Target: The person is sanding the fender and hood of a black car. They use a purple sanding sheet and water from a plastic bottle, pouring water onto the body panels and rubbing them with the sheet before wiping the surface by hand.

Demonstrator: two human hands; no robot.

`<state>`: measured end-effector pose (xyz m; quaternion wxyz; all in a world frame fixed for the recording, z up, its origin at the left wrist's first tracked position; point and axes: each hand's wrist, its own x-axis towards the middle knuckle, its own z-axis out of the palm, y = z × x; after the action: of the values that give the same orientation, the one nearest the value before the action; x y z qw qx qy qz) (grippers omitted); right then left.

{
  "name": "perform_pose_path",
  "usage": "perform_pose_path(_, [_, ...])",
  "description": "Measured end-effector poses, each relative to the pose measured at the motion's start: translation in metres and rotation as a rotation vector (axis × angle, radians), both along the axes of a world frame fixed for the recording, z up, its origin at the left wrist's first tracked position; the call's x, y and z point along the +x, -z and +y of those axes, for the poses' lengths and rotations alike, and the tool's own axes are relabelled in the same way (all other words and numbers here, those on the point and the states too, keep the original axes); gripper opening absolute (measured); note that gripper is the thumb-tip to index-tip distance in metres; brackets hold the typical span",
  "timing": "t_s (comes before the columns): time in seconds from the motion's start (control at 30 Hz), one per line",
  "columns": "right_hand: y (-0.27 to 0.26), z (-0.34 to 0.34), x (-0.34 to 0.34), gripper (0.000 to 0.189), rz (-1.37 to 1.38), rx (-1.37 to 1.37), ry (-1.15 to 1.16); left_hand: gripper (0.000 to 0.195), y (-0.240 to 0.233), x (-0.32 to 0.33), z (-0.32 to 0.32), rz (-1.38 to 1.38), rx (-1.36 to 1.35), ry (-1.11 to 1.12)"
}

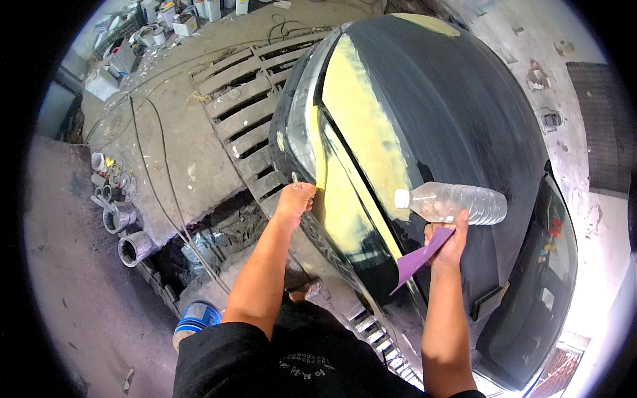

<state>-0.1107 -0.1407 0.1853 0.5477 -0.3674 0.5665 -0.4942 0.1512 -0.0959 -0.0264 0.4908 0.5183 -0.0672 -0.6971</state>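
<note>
My right hand (448, 244) grips a clear ribbed plastic bottle (460, 203) with a white cap, lying sideways above the car's dark hood (448, 114). A bent purple sheet (423, 256), apparently sandpaper, is held in the same hand. My left hand (297, 201) is curled into a fist at the rear edge of the headlight (301, 134), by the lower end of a yellow strip (319, 144). Something small and pale pokes up beside that fist; what the fingers hold is hidden. Pale yellow filler patches cover the front fender (346, 209) and the hood's near side (356, 94).
Slotted floor grates (244, 107) run beneath the car's front. Hoses (164, 184) cross an open trench (174, 263) at left. A blue-and-white bucket (199, 316) stands beside me. Several paint containers (184, 25) crowd the far left; metal cylinders (134, 248) lie nearer.
</note>
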Motion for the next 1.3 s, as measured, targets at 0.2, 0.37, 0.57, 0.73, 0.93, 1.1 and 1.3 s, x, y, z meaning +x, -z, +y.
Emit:
perform_pose_path(0.2, [-0.003, 0.001, 0.010, 0.063, 0.028, -0.028, 0.048, 0.015, -0.032, -0.006, 0.002, -0.062, 0.120, -0.092])
perform_pose_path(0.37, [-0.002, 0.002, 0.005, 0.060, 0.020, -0.010, 0.001, 0.016, -0.023, -0.009, 0.000, -0.155, 0.011, -0.012])
perform_pose_path(0.57, [-0.009, 0.004, 0.016, 0.055, 0.048, -0.055, -0.004, 0.017, -0.011, -0.011, 0.000, -0.231, 0.014, -0.019])
perform_pose_path(0.73, [-0.006, 0.003, 0.011, 0.055, 0.035, -0.087, -0.047, 0.017, -0.025, -0.013, -0.001, -0.274, 0.113, -0.099])
perform_pose_path(0.93, [-0.009, 0.003, 0.010, 0.056, 0.067, -0.074, -0.059, 0.016, -0.027, -0.015, -0.007, -0.477, 0.117, 0.030])
perform_pose_path(1.1, [-0.007, 0.003, 0.013, 0.055, 0.052, -0.082, -0.010, 0.016, -0.019, -0.015, -0.011, -0.521, 0.138, 0.045])
perform_pose_path(1.3, [-0.007, 0.002, 0.008, 0.054, 0.055, -0.077, -0.052, 0.017, -0.011, -0.011, -0.011, -0.228, 0.072, 0.008])
